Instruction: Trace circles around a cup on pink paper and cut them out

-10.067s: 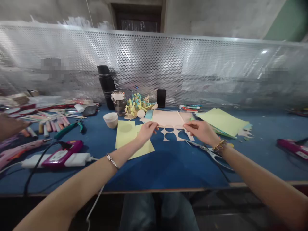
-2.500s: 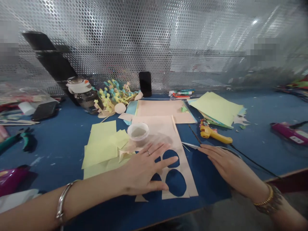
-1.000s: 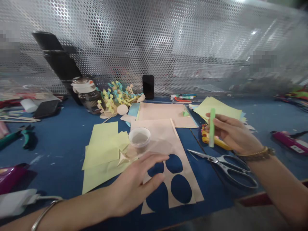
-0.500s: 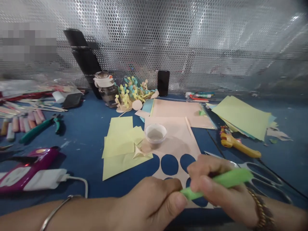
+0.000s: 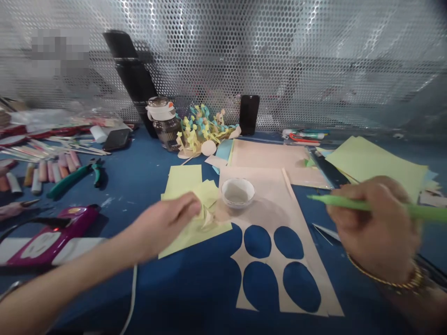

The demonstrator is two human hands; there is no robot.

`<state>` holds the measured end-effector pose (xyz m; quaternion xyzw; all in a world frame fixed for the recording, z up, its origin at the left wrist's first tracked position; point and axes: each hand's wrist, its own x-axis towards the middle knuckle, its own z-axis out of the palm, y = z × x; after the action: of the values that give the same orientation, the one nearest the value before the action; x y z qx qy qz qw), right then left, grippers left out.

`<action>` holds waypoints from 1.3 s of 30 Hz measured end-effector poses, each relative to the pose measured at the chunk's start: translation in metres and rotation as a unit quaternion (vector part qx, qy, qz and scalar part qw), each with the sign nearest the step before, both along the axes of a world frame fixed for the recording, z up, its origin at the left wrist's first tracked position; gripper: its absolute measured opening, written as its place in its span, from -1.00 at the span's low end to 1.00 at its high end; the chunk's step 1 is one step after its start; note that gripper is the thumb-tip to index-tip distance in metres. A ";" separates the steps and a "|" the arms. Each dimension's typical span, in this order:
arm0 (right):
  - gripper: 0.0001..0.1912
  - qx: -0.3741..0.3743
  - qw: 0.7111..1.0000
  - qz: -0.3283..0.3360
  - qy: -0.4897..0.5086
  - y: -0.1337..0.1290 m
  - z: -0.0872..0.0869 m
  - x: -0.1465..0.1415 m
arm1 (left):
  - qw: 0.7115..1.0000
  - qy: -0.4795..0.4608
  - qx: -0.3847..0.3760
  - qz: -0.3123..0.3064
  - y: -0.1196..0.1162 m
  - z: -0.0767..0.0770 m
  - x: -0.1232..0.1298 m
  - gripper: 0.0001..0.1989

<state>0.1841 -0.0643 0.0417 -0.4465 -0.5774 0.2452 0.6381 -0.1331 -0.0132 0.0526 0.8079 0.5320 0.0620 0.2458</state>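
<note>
My right hand (image 5: 377,223) grips a bright green marker pen (image 5: 419,211), its slim tip pointing left above the table. Over the yellow paper sheets (image 5: 183,176) hovers my left hand (image 5: 165,225), fingers curled closed and blurred; anything inside them is hidden. Between the hands lies a pale pink sheet (image 5: 272,218) with several round holes cut from it. A small white bowl (image 5: 238,193) stands on its upper part. Beside the bowl, small pale paper scraps (image 5: 208,218) rest on the yellow paper.
Scissors (image 5: 326,231) lie partly under my right hand. A purple device (image 5: 57,232) with a white cable (image 5: 133,298) and green-handled pliers (image 5: 70,180) are at left. Behind stand a jar (image 5: 166,128), curled paper pieces (image 5: 199,128) and a phone (image 5: 249,115). More yellow paper (image 5: 377,160) lies right.
My hands have moved apart. The left hand has let go of the marker's end and gone left over the yellow paper; the right has carried the marker right, its tip now bare.
</note>
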 end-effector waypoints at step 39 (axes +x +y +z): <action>-0.77 -0.043 0.826 0.117 -0.549 -0.001 -0.042 -0.009 | 0.993 -0.050 -0.108 -0.012 -0.019 -0.009 0.017 -0.62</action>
<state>0.1751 -0.0649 -0.0003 -0.4633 -0.8694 0.0566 0.1623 -0.1156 -0.0323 0.0437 0.7786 0.5130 0.0416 0.3590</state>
